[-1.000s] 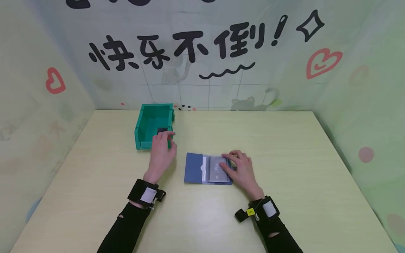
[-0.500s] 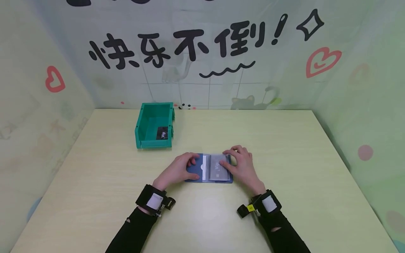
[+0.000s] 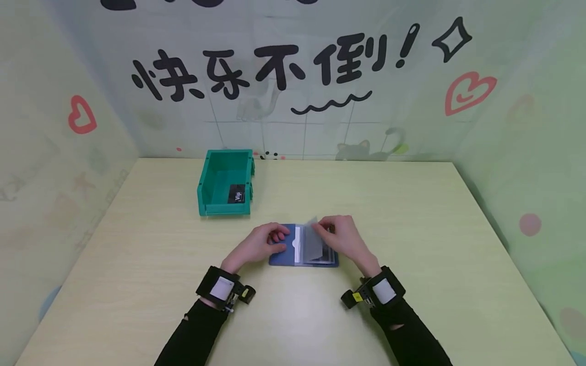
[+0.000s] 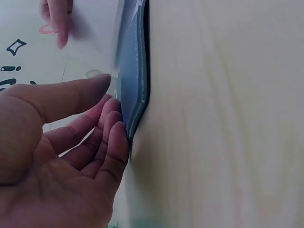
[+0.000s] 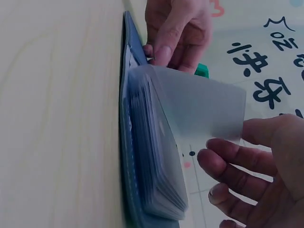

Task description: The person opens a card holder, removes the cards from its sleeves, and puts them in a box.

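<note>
A blue card holder [image 3: 282, 258] lies spread on the table with a stack of clear sleeve pages [image 5: 159, 156] on its right half. My right hand [image 3: 345, 236] pinches the free edge of one clear sleeve page [image 5: 204, 104], which stands raised and tilted off the stack. Something dark shows under that page in the head view. My left hand [image 3: 261, 243] rests at the left cover, fingertips touching its edge [image 4: 134, 90] and the thumb apart from the fingers. In the right wrist view, that hand is seen beyond the raised page.
A green bin [image 3: 224, 209] stands at the back left of the table. Inside it, near its front right corner, lies a black card marked "Vip" [image 3: 236, 193]. Printed cloth walls [image 3: 293, 137] enclose the table at the back and sides.
My left hand has come from the green bin, where the black card now lies, to the holder's left cover. My right hand has lifted a clear page leftward off the stack.
</note>
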Available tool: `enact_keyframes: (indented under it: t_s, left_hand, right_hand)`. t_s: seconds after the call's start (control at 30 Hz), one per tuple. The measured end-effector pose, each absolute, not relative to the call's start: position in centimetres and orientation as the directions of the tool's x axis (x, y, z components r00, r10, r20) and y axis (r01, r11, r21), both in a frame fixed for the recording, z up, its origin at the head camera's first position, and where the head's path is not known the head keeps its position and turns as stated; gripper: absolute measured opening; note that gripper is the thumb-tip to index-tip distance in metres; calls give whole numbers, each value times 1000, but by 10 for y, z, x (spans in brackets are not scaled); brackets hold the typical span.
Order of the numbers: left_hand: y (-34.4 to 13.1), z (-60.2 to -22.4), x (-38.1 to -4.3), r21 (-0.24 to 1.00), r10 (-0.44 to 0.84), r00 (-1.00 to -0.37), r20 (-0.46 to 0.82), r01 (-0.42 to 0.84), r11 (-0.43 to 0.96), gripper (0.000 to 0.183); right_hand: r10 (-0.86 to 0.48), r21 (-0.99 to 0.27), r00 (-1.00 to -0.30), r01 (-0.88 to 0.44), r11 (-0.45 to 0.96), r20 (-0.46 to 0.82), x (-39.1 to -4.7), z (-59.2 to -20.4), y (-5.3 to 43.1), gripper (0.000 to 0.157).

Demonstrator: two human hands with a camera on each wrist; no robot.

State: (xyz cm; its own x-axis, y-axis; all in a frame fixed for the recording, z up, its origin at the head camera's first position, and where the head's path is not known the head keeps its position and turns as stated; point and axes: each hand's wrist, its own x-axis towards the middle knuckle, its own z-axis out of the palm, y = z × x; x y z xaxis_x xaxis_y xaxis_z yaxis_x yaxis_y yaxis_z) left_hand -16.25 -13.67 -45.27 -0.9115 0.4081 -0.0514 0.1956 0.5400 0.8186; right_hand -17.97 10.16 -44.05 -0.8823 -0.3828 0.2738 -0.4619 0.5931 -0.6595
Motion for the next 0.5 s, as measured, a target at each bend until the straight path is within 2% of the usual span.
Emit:
enact_keyframes:
  t_s: [0.07, 0.17, 0.33, 0.5]
  left_hand:
    - [-139, -456, -165, 837, 404, -913, -54, 179, 516, 22]
    - [-142, -457, -167, 856, 408, -912, -46, 174, 487, 25]
    - [-143, -455, -167, 867, 398, -916, -43, 164, 471, 40]
    - [-141, -457, -168, 860, 354, -935, -36, 151, 488, 25]
  right_hand:
    - [-404, -727, -882, -440, 527, 242, -178, -440, 97, 29]
    - [-431, -770, -873, -433, 469, 228, -177, -443, 91, 36]
    - [-468, -752, -840, -491, 441, 273, -176, -456, 85, 30]
    - [-474, -723, -813, -546, 423, 337, -176, -464, 83, 30]
